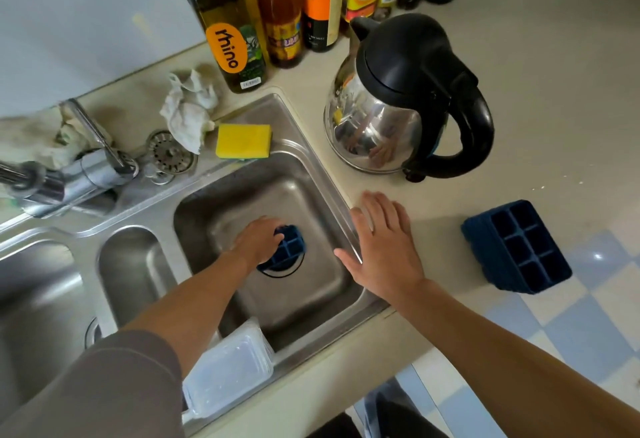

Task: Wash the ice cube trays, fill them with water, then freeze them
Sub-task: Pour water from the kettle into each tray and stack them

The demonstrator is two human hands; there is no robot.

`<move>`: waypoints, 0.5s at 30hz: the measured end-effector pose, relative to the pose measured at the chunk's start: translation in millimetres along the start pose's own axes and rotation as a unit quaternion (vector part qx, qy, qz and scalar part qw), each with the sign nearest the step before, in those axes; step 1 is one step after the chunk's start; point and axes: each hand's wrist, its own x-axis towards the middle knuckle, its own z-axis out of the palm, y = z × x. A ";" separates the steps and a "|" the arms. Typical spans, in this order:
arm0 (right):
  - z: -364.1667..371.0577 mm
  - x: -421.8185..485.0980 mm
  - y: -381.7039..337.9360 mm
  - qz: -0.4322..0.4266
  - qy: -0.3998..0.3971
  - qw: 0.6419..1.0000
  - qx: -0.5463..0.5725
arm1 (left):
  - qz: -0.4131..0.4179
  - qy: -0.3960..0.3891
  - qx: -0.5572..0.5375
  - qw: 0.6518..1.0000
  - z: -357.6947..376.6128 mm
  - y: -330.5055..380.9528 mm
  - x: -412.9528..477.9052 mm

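Note:
A dark blue ice cube tray (pixel 289 247) lies at the bottom of the right steel sink basin (pixel 311 174), over the drain. My left hand (pixel 258 240) reaches down into the basin and grips that tray from its left side, covering part of it. My right hand (pixel 379 243) lies flat with straight fingers on the sink's right rim and the counter edge. A small stack of blue ice cube trays (pixel 519 247) sits on the counter to the right of my right hand, near the counter's front edge.
The tap (pixel 79 174) stands at the left behind the basin, beside a yellow sponge (pixel 243 141), a crumpled cloth (pixel 188 110) and a strainer (pixel 170 155). A steel kettle (pixel 398 101) and several bottles (pixel 228 21) crowd the back counter. Clear plastic lids (pixel 228 375) lean at the sink's front.

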 end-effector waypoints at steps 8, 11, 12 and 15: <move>-3.9 2.0 3.2 -0.009 -0.004 1.000 0.017 | -0.047 0.054 -0.071 0.995 -10.5 2.6 -28.9; -10.0 2.0 4.5 -0.014 -0.042 0.998 0.040 | -0.073 0.076 -0.114 0.988 -17.4 9.4 -49.3; -12.7 1.4 5.7 -0.017 -0.057 0.997 0.058 | -0.075 0.082 -0.128 0.985 -19.6 13.0 -55.7; -28.1 -6.4 14.0 0.004 -0.084 0.986 0.142 | -0.076 0.118 -0.175 0.975 -27.2 28.6 -76.4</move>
